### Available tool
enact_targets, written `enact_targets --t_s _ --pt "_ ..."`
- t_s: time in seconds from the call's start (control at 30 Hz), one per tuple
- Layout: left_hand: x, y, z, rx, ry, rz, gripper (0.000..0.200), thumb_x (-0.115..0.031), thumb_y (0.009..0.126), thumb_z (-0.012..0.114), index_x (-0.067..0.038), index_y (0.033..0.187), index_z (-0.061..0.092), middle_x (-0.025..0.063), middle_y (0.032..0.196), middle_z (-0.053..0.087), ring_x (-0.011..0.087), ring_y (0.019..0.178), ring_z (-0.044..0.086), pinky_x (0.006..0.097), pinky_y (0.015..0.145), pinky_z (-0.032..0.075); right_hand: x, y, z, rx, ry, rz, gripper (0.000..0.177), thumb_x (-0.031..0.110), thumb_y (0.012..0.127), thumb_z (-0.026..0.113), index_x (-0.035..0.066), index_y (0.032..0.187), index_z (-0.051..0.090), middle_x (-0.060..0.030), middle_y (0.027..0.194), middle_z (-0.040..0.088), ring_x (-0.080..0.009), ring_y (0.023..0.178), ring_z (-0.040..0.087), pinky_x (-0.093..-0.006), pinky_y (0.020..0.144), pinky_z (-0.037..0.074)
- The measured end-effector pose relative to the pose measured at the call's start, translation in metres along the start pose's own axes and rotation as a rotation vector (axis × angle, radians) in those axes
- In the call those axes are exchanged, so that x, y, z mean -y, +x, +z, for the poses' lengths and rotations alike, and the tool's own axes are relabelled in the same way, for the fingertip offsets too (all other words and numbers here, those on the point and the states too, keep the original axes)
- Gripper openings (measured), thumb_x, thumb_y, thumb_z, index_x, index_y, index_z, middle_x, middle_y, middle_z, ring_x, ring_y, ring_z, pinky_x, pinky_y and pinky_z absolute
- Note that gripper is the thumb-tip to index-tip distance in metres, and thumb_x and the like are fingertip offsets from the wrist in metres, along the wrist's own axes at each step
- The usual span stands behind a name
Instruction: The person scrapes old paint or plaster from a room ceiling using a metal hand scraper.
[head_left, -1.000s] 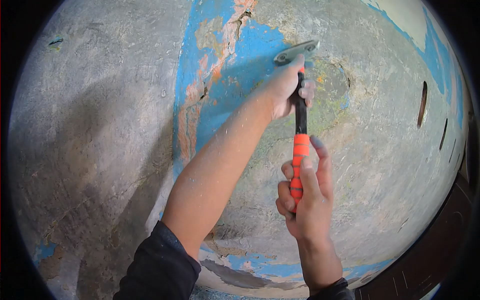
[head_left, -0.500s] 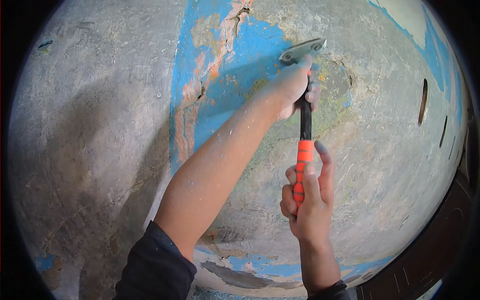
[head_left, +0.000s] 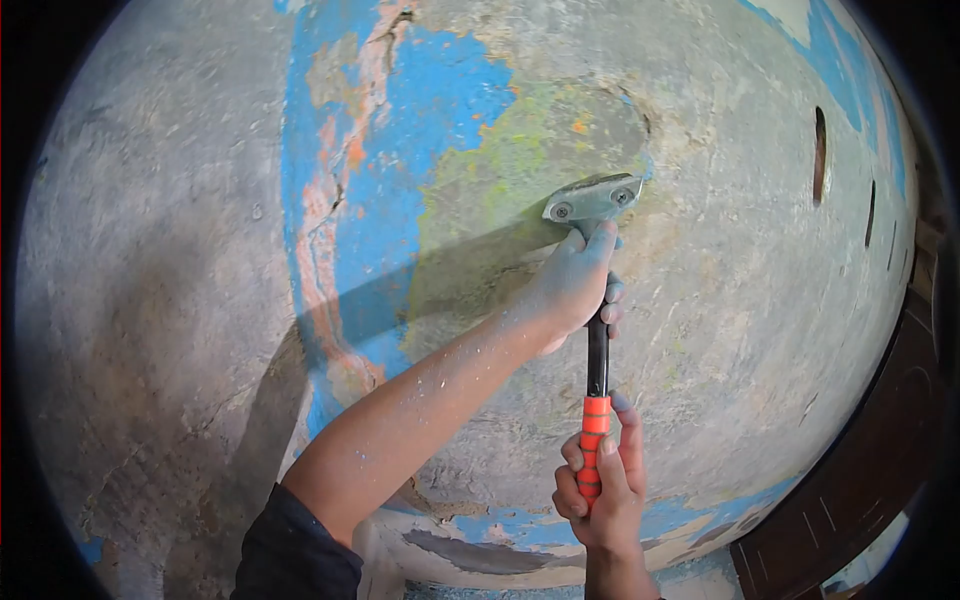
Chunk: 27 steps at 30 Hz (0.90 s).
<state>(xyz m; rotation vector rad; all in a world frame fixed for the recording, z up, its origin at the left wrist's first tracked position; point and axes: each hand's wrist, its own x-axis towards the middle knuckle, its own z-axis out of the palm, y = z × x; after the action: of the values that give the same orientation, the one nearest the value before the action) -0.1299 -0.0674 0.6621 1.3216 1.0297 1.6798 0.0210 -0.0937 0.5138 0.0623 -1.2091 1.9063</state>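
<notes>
A scraper [head_left: 598, 350] with a metal head, a black shaft and an orange ribbed grip lies against the wall. Its wide head, held by two screws, rests at the lower edge of a yellow-green patch. My left hand [head_left: 572, 285] is wrapped round the upper shaft just below the head, thumb pointing up. Lower down, my right hand [head_left: 610, 490] grips the orange handle, with its index finger stretched up along the grip. Pale dust covers the left hand and forearm.
The grey wall [head_left: 730, 330] carries blue paint [head_left: 430, 90] and a pinkish crack left of the scraper. Dark slots mark its right part. A dark brown panel [head_left: 850, 470] stands at the lower right.
Both hands and the scraper have moved down in the view, away from the blue paint's upper edge. The view has shifted, with the wall's marks further left. Both grips are kept.
</notes>
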Motion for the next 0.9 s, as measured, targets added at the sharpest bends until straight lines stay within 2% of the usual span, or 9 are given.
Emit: enact_targets --t_s 0.27,0.53,0.9 --pt "-0.004 0.044 0.052 0.035 0.041 0.035 0.039 -0.048 0.101 0.038 -0.011 0.114 0.039 -0.0016 0.064 0.041 0.0118 0.049 0.044 0.0363 0.054 0.044 0.036 0.019 -0.03 0.013 0.043 -0.079 0.044 0.024 0.104 0.036 0.021 0.144 0.02 -0.0104 0.086 0.049 -0.0081 0.042 0.038 -0.0215 0.035 0.031" --pt "0.007 0.059 0.075 -0.028 0.058 0.057 0.043 -0.05 0.1 0.041 -0.012 0.118 0.04 -0.0011 0.064 0.043 0.0111 0.049 0.044 0.0348 0.052 0.044 0.059 0.023 -0.068 0.061 0.033 -0.004 0.048 0.025 0.103 0.038 0.018 0.144 0.016 -0.0109 0.085 0.049 -0.0098 0.043 0.04 -0.0216 0.038 0.033" --pt "0.007 0.062 0.089 -0.19 0.143 0.038 0.04 -0.051 0.099 0.042 -0.012 0.105 0.04 -0.0013 0.064 0.043 0.0113 0.049 0.045 0.035 0.052 0.045 0.067 0.035 -0.09 0.178 0.009 0.021 0.049 0.025 0.103 0.039 0.013 0.143 0.014 -0.01 0.085 0.048 -0.0095 0.044 0.041 -0.0218 0.039 0.033"
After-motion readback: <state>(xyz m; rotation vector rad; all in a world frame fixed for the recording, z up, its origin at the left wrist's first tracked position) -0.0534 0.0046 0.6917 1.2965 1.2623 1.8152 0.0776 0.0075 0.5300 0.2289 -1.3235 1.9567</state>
